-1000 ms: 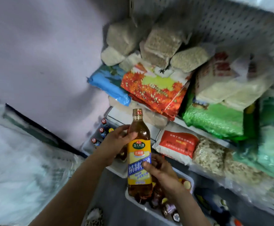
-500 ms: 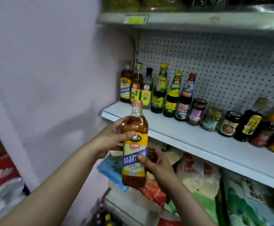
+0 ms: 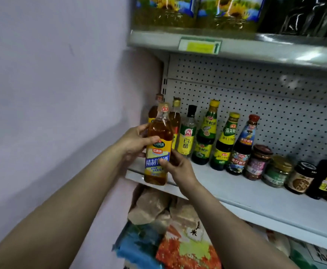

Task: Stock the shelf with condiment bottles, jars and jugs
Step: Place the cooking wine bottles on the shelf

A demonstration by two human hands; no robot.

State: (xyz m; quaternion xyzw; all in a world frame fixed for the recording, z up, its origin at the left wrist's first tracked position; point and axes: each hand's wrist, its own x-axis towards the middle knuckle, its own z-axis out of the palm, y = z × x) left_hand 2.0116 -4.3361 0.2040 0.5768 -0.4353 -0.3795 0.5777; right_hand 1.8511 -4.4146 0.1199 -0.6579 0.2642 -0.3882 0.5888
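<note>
Both hands are carrying an amber bottle (image 3: 158, 146) at the middle of the frame, in front of the left end of the white shelf (image 3: 236, 193). The left hand (image 3: 134, 141) is wrapping its fingers round the shoulder, thumb lying across the front; the right hand (image 3: 176, 166) is pinching the label lower down, thumb on the front. The bottle is hanging upright, its base level with the shelf lip and seemingly not yet resting on it.

The step appears to be placing: the next move is likely calling for setting the base on the bare board in front of the back row (image 3: 203, 133), without knocking the tall bottles behind.

The bottle is looking like clear plastic, slim and round, with a glossy yellow-and-blue label and a gold cap. Squat dark-lidded jars (image 3: 277, 170) are continuing the row towards the right edge, against a perforated back panel (image 3: 255, 90).
</note>
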